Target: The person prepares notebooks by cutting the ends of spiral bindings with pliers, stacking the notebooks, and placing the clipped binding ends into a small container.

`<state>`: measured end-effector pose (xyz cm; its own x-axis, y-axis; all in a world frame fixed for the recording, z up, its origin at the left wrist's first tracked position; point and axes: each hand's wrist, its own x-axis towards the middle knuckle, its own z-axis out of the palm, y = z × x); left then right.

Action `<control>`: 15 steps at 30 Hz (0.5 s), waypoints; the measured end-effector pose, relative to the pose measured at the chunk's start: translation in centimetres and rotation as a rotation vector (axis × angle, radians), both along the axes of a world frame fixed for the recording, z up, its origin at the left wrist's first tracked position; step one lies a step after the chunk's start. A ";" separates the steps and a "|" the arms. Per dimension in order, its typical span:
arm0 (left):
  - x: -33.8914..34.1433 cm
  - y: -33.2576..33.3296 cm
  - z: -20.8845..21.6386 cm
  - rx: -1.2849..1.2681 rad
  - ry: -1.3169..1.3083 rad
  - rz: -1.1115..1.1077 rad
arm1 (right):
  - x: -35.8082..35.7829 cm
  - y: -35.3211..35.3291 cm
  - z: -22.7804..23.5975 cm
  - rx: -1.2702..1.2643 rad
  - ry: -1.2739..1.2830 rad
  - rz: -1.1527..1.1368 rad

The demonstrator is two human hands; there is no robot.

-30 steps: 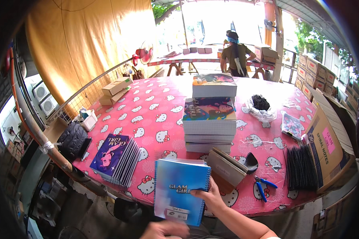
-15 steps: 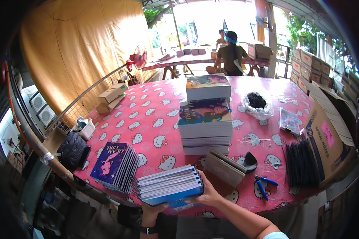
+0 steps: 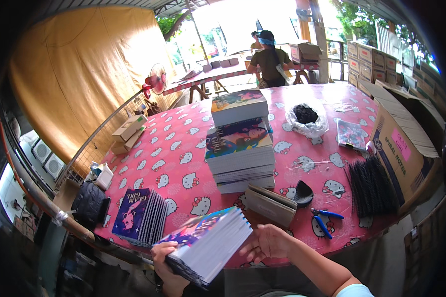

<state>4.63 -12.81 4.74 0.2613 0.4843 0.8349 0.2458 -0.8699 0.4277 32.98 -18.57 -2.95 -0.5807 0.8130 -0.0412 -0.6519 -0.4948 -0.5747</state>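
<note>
A thick stack of spiral notebooks (image 3: 210, 247), with colourful covers and white page edges, is held tilted over the table's near edge. My left hand (image 3: 168, 262) grips its lower left end, fingers on the top cover. Just right of the stack, my right hand (image 3: 271, 242) is open, palm turned up, fingers apart and holding nothing. To the left lies a pile of purple-covered spiral notebooks (image 3: 141, 215). Beyond the held stack stands a tall pile of books (image 3: 240, 163) with white page edges.
Right of centre are a cardboard piece (image 3: 271, 204), a black scoop-like holder (image 3: 303, 194) and blue-handled pliers (image 3: 324, 222). Black spiral coils (image 3: 372, 190) lie beside a large carton (image 3: 399, 153). A plastic bag (image 3: 307, 119) holds black material. Two people work at a far table.
The notebook stack has turned, its page edges now facing me and its cover upward. My right hand has come off it and opened; my left has shifted to its left end.
</note>
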 end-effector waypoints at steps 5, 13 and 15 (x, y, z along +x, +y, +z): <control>0.0 -1.6 3.3 0.255 0.424 -0.080 | -1.5 1.1 4.1 -0.174 -0.012 -0.181; -0.2 -1.3 0.7 0.333 0.505 0.032 | -0.4 3.8 3.9 -0.066 -0.252 -0.082; -0.3 -0.8 1.2 0.318 0.493 0.052 | -0.5 3.8 3.6 -0.190 -0.103 -0.071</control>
<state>4.30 -13.64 5.97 0.6381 0.2527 0.7273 0.3953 -0.9182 -0.0277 32.45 -14.75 0.63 -0.5070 0.8237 -0.2537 -0.6317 -0.5554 -0.5408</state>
